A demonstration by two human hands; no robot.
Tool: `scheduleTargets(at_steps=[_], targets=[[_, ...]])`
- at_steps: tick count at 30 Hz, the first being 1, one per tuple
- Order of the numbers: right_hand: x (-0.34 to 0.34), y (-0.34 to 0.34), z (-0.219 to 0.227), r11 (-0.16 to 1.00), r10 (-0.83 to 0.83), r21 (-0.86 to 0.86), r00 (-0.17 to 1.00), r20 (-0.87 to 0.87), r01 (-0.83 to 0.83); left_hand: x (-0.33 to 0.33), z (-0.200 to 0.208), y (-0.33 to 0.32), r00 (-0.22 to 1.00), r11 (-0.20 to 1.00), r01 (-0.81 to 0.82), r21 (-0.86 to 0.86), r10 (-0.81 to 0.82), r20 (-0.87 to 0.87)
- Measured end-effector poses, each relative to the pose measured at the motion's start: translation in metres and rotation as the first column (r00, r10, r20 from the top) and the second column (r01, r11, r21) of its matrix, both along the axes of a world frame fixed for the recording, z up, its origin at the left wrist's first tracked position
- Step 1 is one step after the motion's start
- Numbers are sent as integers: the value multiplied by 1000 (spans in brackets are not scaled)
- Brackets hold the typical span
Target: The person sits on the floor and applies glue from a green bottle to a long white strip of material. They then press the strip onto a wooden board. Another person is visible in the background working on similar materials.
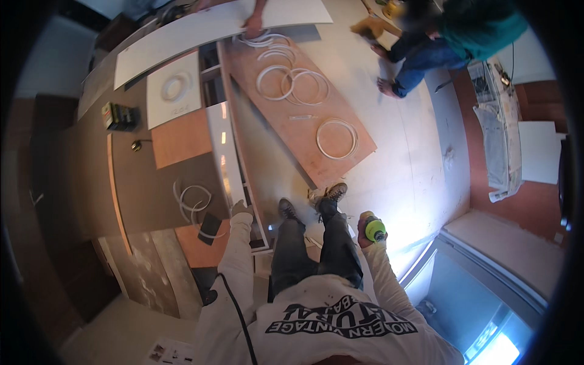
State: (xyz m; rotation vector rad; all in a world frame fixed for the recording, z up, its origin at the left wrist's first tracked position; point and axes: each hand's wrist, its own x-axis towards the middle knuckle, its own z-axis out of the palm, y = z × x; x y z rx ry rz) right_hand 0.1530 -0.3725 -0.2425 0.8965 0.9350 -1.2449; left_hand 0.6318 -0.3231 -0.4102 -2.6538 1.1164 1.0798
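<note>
My right hand [367, 225] is closed round a lime-green rounded object [375, 230] with a dark round end; its exact kind is unclear. On the left, my left hand [241, 208] rests at the edge of a long, glossy white strip panel [224, 146], fingers partly stretched out. That panel lies along an open cabinet-like frame [255, 213]. Beside my left hand, a dark flat piece [210, 227] and loose white edging strip [196, 198] lie on the work surface. Beyond my feet, a brown board [286, 100] bears several coils of white edging strip [336, 139].
At the far side, another person's hand [252, 25] touches a long white board [207, 33]. A person in green [480, 27] sits or crouches at far right. A dark tin [120, 117], tape measure [137, 145] and narrow wood strip [117, 191] lie left. Glass-topped furniture [474, 286] stands right.
</note>
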Motion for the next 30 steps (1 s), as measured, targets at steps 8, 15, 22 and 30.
scheduleTargets(at_steps=[8,15,22,30], targets=[[13,-53,-177,997,-33,-61,996,88,38,3,-101,-75,842,921,381,75,-380,382],[26,-126,-296,971,-146,-89,846,513,222,19,-186,-111,672,781,558,281,-624,399],[32,-141,-378,932,84,-323,965,-247,-164,-3,-219,-104,508,662,494,564,-746,431],[41,-232,-351,953,116,-301,961,249,-37,-1,-244,-92,621,838,471,276,-538,571]])
